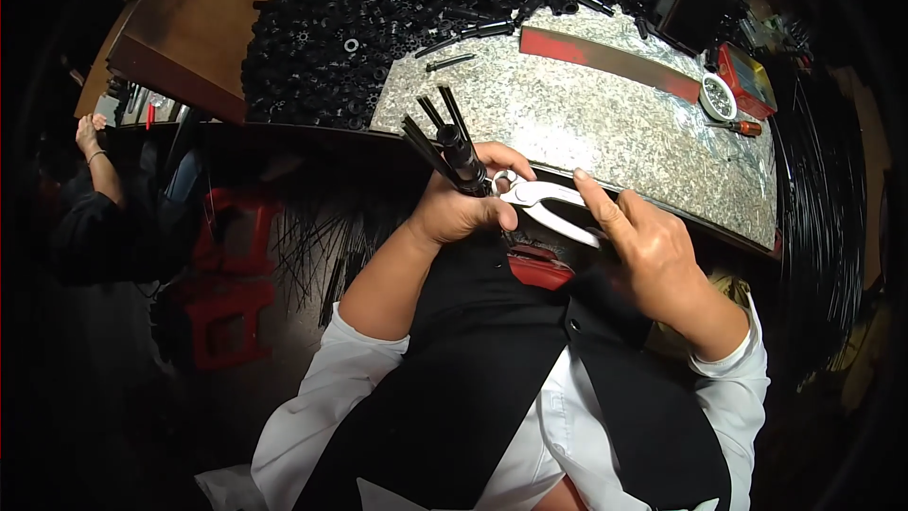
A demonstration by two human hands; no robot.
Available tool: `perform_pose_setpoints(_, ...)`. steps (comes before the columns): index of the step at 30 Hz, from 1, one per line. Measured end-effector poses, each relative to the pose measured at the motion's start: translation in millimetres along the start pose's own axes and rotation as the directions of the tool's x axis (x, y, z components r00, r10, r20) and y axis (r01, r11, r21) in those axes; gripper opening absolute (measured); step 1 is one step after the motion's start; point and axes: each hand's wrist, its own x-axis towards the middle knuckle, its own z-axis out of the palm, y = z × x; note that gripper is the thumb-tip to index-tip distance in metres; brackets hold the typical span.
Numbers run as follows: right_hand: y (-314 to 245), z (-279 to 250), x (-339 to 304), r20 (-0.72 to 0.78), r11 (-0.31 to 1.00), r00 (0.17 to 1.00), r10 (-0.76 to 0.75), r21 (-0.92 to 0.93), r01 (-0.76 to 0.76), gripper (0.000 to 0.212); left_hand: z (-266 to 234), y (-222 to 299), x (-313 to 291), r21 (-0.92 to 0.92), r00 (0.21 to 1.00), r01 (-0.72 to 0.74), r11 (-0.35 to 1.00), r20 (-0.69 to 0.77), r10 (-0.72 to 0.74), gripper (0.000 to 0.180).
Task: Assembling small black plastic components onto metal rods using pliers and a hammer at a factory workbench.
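Note:
My left hand (463, 208) grips a bundle of thin black rods with a black cylindrical sleeve (452, 147) on it; the rods fan up and to the left. My right hand (653, 246) holds silver pliers (544, 199) by their handles, jaws pointing left at a small metal ring against the bundle. Both hands hover just in front of the near edge of a speckled grey work slab (605, 123).
A big heap of black tubes and ring-shaped parts (378, 28) covers the far side of the table. A red-ended flat bar (605, 57), a round tin (719, 96), a red box (747, 76) and a screwdriver lie at the right. Another person (95, 208) and red stools (227, 293) are at the left.

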Motion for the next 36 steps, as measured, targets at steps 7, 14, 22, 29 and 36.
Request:
perform_pose_setpoints(7, 4, 11, -4, -0.162, 0.979, 0.986, -0.044, -0.203, 0.011, 0.067, -2, -2, 4, 0.031, 0.995, 0.064, 0.997, 0.070, -0.066, 0.081)
perform_pose_setpoints(14, 7, 14, -3, -0.230, 0.952, 0.968, -0.103, -0.306, 0.028, 0.062, 2, -1, 4, 0.025, 0.996, 0.049, 0.998, 0.071, -0.050, 0.079)
perform_pose_setpoints(22, 3, 4, -6, -0.176, 0.956, 0.981, -0.084, -0.290, 0.030, 0.062, 9, -8, 1, 0.097, 0.999, 0.005, 0.995, 0.041, -0.009, 0.069)
perform_pose_setpoints(29, 0, -1, -7, -0.070, 0.999, 0.996, 0.048, -0.016, -0.050, 0.072, 12, -11, 6, 0.102, 0.999, -0.045, 0.994, -0.005, 0.046, 0.058)
perform_pose_setpoints(36, 10, -2, -8, -0.164, 0.989, 0.984, -0.074, -0.135, 0.052, 0.067, 9, -5, 6, -0.110, 0.997, 0.032, 0.993, 0.078, -0.023, 0.059)
